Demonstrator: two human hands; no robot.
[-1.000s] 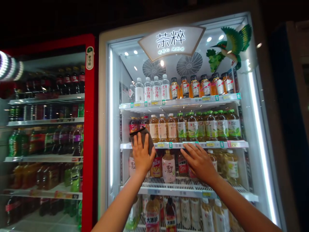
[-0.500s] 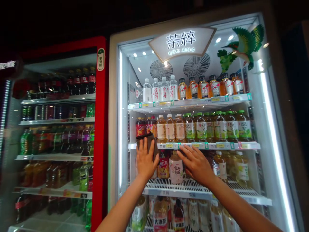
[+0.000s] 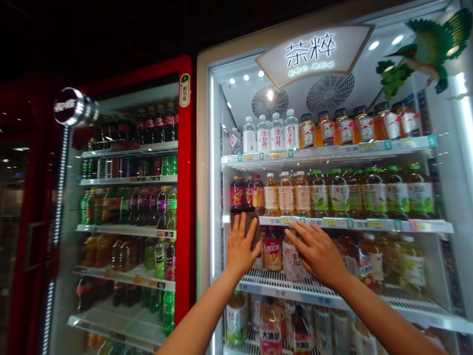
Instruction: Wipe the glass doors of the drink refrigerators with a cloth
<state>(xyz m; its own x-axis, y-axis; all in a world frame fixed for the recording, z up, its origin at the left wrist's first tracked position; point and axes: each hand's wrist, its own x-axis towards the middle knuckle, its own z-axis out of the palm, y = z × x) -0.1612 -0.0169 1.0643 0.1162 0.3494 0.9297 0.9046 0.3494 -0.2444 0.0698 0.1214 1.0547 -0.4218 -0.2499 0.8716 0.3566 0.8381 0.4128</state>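
Observation:
My left hand (image 3: 242, 246) lies flat with spread fingers over a dark brown cloth (image 3: 250, 217), holding it against the glass front of the lit drinks cooler (image 3: 202, 162). The cloth's upper edge shows just below several red-labelled bottles (image 3: 254, 191). My right hand (image 3: 320, 250) has its fingers stretched out, holds nothing and is at the glass to the right. Whether its palm touches the glass I cannot tell. Behind the glass, between the hands, stand a red-labelled tea bottle (image 3: 272, 249) and a pale pink-labelled bottle (image 3: 291, 261), the latter partly hidden by my right hand.
Shelves of bottled drinks fill the cooler behind the glass. A fan-shaped sign (image 3: 314, 54) and a green bird decoration (image 3: 430, 47) are at its top. On the left stands a red-framed cooler (image 3: 185, 197) with more bottles and cans. The surroundings are dark.
The view has swung left, so both coolers appear farther right and more of the red one shows. My hands keep nearly the same pose; the cloth stays under my left hand.

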